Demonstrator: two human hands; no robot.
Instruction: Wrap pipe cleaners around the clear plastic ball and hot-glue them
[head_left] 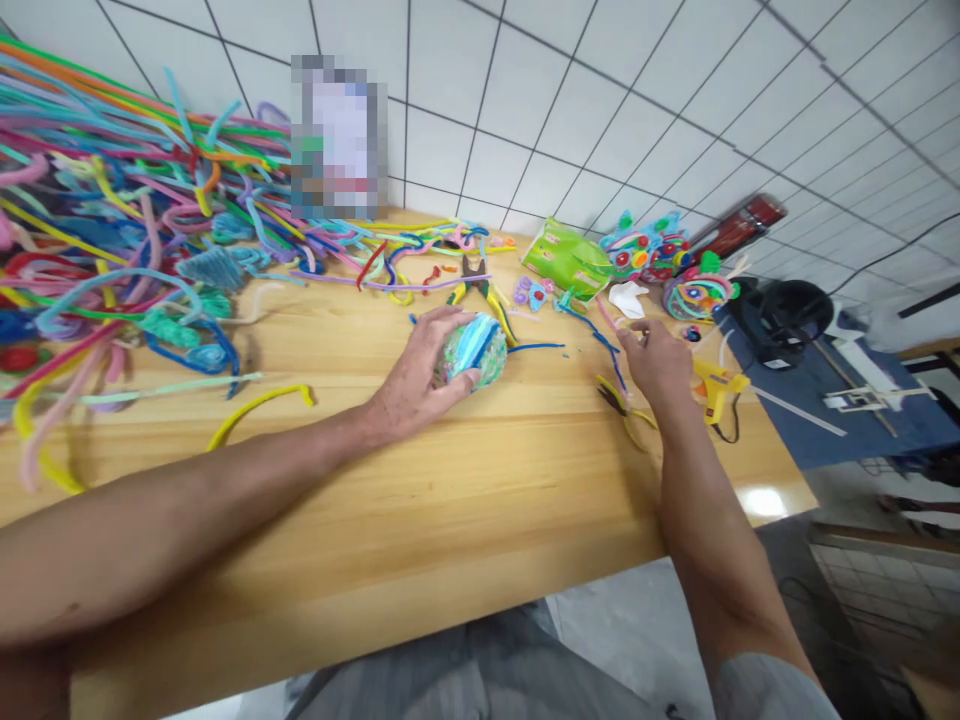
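My left hand [420, 375] is wrapped round a ball [475, 352] with a speckled green surface and light blue, white and dark blue strips across it. It is held just above the table or resting on it; I cannot tell which. Behind the ball lie pliers [480, 290] with yellow and green handles. My right hand [660, 365] is farther right, its fingers pinched together. A pink pipe cleaner [605, 312] runs up to the fingertips, but what they hold is hidden. Small scissors or pliers [626, 410] with yellow handles lie below this hand, beside a dark blue pipe cleaner [600, 338].
Many coloured pipe cleaners [150, 230] are heaped at the left. A green packet [566, 262], decorated colourful figures [701, 295] and a yellow glue gun [718, 390] are on the right. A yellow pipe cleaner [259, 408] lies near my left forearm. The tiled wall [450, 120] bounds the table's back.
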